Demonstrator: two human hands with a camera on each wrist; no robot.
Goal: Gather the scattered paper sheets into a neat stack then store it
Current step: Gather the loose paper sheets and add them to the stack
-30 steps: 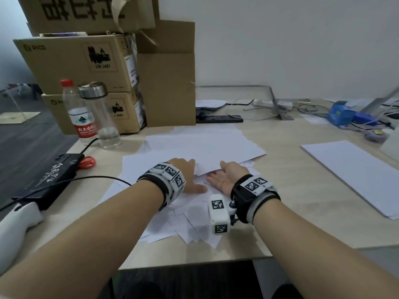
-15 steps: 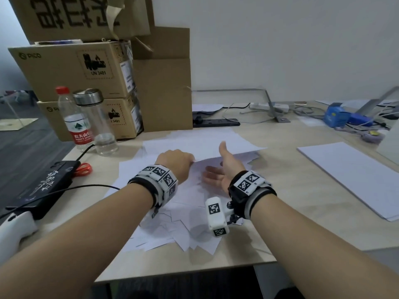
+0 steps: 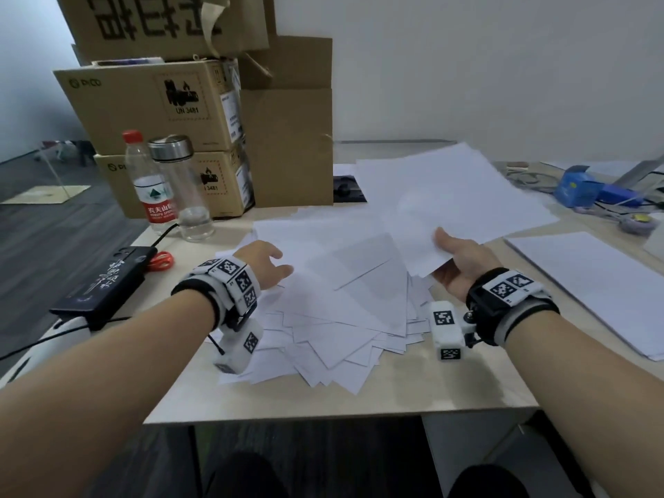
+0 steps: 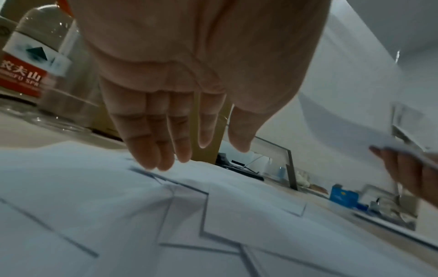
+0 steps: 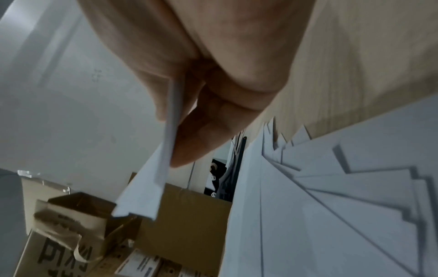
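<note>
The fingers (image 5: 201,138) of the right hand (image 3: 463,267) pinch a few lifted sheets (image 3: 449,199) by their near corner, thumb on top and fingers beneath, so the paper slopes up and away from the wrist above the far right part of the desk (image 3: 449,386). The fingers (image 4: 151,138) of the left hand (image 3: 262,260) are straight and loosely together, holding nothing, poised just over the left part of the scattered pile (image 3: 341,310); whether the tips touch the top sheet cannot be told. The pile is the largest thing that matters: a fan of white sheets lying flat in front of the person, between the two hands, its corners splayed toward the near edge of the desk. It lies below and to the left of the lifted sheets, and the left hand is the nearer one to it. A separate neat stack (image 3: 603,285) lies flat to the right, well apart from the pile. How many sheets the right hand grips is hard to say, since the wrist view shows only thin edges, and the far edge of the pile is hidden behind the raised paper.
</note>
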